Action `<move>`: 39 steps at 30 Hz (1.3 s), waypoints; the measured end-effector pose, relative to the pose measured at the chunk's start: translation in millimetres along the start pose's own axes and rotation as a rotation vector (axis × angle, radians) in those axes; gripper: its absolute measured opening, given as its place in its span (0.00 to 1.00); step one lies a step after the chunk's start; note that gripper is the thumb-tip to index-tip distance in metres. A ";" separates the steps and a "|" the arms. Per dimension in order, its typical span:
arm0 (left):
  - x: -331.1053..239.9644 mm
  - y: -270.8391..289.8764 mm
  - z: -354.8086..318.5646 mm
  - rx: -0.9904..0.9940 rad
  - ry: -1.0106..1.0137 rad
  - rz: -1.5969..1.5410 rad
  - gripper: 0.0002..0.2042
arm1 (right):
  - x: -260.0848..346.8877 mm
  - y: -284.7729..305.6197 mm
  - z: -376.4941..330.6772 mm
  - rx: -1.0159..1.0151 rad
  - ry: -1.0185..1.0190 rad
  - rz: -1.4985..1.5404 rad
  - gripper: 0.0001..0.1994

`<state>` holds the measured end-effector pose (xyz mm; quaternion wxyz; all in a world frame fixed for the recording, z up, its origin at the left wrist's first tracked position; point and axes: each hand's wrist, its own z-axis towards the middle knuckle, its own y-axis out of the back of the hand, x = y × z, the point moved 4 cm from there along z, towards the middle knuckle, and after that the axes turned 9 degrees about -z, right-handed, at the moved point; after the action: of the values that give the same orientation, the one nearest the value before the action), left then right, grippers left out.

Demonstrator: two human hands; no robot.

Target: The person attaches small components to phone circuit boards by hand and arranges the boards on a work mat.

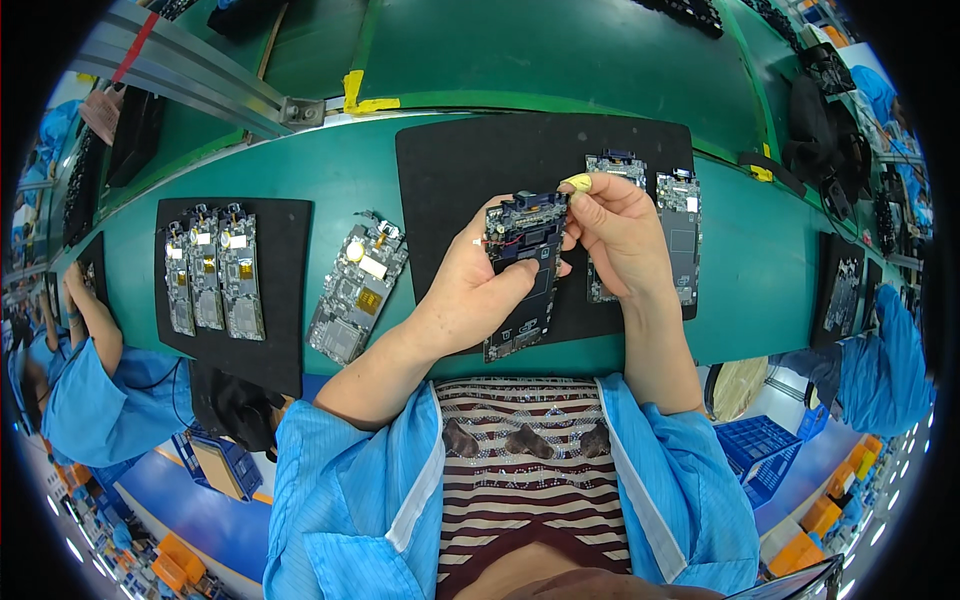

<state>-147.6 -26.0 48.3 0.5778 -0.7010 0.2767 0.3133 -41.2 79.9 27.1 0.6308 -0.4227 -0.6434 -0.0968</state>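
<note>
My left hand (pixel 470 290) is closed round a long dark circuit board (pixel 530 290), its thumb lying across the board's face. The board is held up, tilted, above a black mat (pixel 450 160). At the board's upper right corner my right hand (pixel 625 230) pinches with thumb and forefinger; a small yellow piece (pixel 578 183) shows at the forefinger tip. What else the pinch holds is too small to tell. Behind my right hand, a circuit board (pixel 615 165) lies partly hidden on the mat, with another circuit board (pixel 682 230) to its right.
Left of my left forearm a single circuit board (pixel 358 285) lies on the green table (pixel 290 170). Farther left, several boards (pixel 240 280) rest on a second black mat (pixel 285 230). A metal rail (pixel 190 70) crosses the far left. A person in blue (pixel 110 390) works at the left.
</note>
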 end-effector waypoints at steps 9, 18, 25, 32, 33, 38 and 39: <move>1.3 0.6 -1.0 -0.009 -0.010 0.030 0.18 | 0.2 -2.6 -0.7 -0.033 0.004 -0.009 0.07; 1.3 1.0 -1.9 -0.034 -0.022 0.059 0.18 | 0.7 -4.8 0.2 -0.050 0.028 -0.044 0.06; 1.8 0.3 -1.3 -0.019 -0.037 0.058 0.17 | 1.5 -4.3 0.2 -0.045 0.035 -0.051 0.06; 3.5 1.6 -1.5 0.003 -0.100 0.138 0.17 | 5.6 -9.8 -0.6 -0.070 0.089 -0.147 0.07; 3.5 1.3 -1.5 0.002 -0.105 0.155 0.17 | 6.8 -10.6 -1.0 -0.079 0.092 -0.167 0.08; 2.6 -0.8 -1.9 -0.012 -0.072 0.141 0.16 | 4.6 -5.8 -1.5 -0.048 0.129 -0.203 0.08; 2.8 -0.6 -2.0 -0.011 -0.064 0.130 0.16 | 4.8 -5.7 -1.6 -0.046 0.145 -0.204 0.08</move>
<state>-145.1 -28.0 46.9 0.5610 -0.6745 0.3011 0.3739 -43.2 77.3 34.0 0.6527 -0.3612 -0.6334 -0.2055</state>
